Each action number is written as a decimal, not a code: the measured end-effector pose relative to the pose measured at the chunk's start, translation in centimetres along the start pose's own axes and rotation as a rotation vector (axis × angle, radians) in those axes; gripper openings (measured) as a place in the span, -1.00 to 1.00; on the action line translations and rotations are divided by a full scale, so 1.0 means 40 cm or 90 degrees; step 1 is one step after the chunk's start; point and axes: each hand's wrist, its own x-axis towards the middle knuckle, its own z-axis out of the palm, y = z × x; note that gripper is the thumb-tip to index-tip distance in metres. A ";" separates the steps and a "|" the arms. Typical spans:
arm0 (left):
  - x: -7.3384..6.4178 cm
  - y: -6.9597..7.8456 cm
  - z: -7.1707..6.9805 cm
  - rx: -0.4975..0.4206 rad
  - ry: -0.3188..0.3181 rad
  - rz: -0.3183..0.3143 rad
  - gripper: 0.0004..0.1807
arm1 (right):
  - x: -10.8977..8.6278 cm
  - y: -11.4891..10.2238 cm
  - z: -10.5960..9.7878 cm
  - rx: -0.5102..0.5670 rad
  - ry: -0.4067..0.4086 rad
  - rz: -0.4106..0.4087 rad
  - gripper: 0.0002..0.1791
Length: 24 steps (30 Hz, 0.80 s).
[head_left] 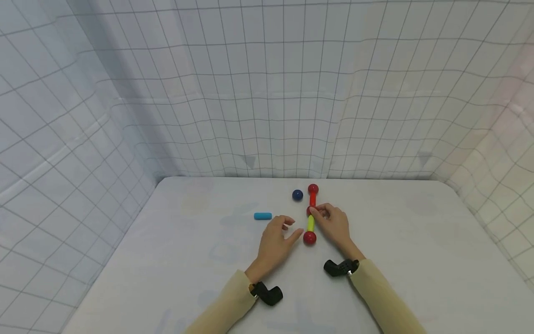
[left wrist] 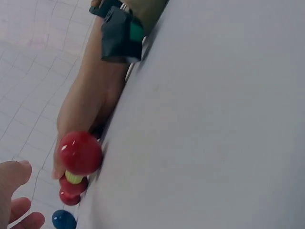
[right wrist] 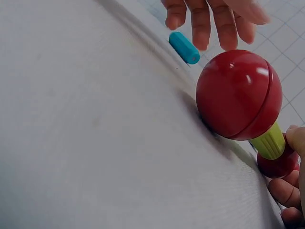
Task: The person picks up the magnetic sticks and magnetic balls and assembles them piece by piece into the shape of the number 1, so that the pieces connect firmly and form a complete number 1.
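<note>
A straight chain lies on the table: a near red ball (head_left: 309,238), a yellow-green rod (head_left: 310,223), a middle red ball (head_left: 308,211), a red rod (head_left: 313,200) and a far red ball (head_left: 313,188). My right hand (head_left: 335,226) pinches the middle ball between thumb and fingers, which partly cover it. Just left of the chain, my left hand (head_left: 275,243) hovers with relaxed fingers around nothing. In the right wrist view the near ball (right wrist: 238,95) looms large, and the ridged yellow-green rod (right wrist: 269,142) runs from it towards the right hand's thumb.
A dark blue ball (head_left: 297,195) sits left of the chain's far end. Beyond the left hand's fingers lies a light blue rod (head_left: 263,216). The white table (head_left: 187,260) is bordered by grid-patterned curtains (head_left: 275,102) at the back and both sides.
</note>
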 end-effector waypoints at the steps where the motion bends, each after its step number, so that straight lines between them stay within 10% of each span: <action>1: 0.005 -0.005 -0.012 0.020 0.013 0.008 -0.64 | 0.001 -0.001 0.000 0.001 0.000 -0.001 -0.61; 9: 0.045 -0.080 -0.088 0.156 0.097 0.074 -0.74 | 0.004 -0.008 -0.005 0.000 -0.001 -0.010 -0.63; 24: 0.046 -0.130 -0.111 0.223 -0.012 0.064 -0.61 | 0.000 -0.001 0.001 -0.011 -0.006 0.005 -0.63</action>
